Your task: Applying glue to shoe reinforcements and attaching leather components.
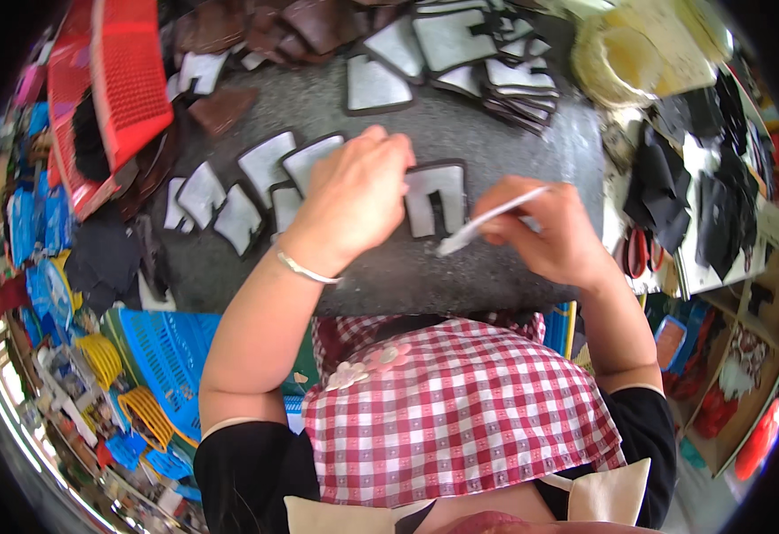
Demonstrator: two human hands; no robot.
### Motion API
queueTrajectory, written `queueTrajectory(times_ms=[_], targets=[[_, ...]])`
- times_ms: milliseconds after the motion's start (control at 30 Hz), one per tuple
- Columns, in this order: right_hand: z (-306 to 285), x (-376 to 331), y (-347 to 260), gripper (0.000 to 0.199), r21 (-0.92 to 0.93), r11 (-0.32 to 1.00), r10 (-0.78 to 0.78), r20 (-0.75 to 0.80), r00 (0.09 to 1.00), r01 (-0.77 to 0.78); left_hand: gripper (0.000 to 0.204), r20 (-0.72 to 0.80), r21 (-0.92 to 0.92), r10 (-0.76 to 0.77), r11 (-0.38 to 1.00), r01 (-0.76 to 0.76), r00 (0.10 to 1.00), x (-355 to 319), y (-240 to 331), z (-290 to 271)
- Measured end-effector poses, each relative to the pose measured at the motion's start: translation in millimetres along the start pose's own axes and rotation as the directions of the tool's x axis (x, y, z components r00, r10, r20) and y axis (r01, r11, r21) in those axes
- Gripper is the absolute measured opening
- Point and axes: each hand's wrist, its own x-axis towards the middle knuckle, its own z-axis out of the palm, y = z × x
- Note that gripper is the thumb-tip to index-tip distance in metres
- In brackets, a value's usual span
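Observation:
My right hand (554, 231) grips a slim white stick (496, 214) that looks like a glue brush, its whitish tip low on the board. Beside that tip lies a pale leather piece (438, 182) with a dark edge and a slot cut into its near side. My left hand (354, 196), a bangle on its wrist, is closed at the left edge of this piece; whether its fingertips pinch anything is hidden. Left of it are several similar pale pieces (267, 165), some partly under the left hand. All rest on the dark work board (381, 289).
More pale pieces (452, 40) and brown leather scraps (300, 27) are heaped along the far side. A crusted pot (616, 58) stands far right. Black scraps (657, 182) and red-handled scissors (636, 252) lie right; a red basket (127, 80) is at the left.

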Motion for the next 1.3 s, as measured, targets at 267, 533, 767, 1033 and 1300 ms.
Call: queueTrajectory(times_ms=[267, 533, 767, 1033, 1300], targets=[[-43, -20, 7, 0.016, 0.354, 0.933, 0.099, -0.415, 0.904, 0.06, 0.022, 0.209, -0.761, -0.122, 0.603, 0.24, 0.97, -31, -40, -80], [-55, -25, 24, 0.017, 0.402, 0.913, 0.176, -0.546, 0.819, 0.072, 0.044, -0.117, -0.199, -0.268, 0.95, 0.242, 0.956, 23, -60, -76], [-51, -32, 18, 0.017, 0.389, 0.917, 0.139, -0.522, 0.841, 0.09, 0.055, -0.236, 0.291, -0.147, 0.932, 0.215, 0.961, 90, -32, 2], [-65, -59, 27, 0.018, 0.453, 0.886, 0.225, -0.601, 0.766, 0.095, 0.015, -0.132, -0.503, -0.214, 0.856, 0.12, 0.968, 75, -52, -15], [-68, -70, 23, 0.017, 0.463, 0.877, 0.216, -0.617, 0.757, 0.127, 0.011, 0.148, -0.878, -0.13, 0.438, 0.19, 0.98, 47, -42, -74]])
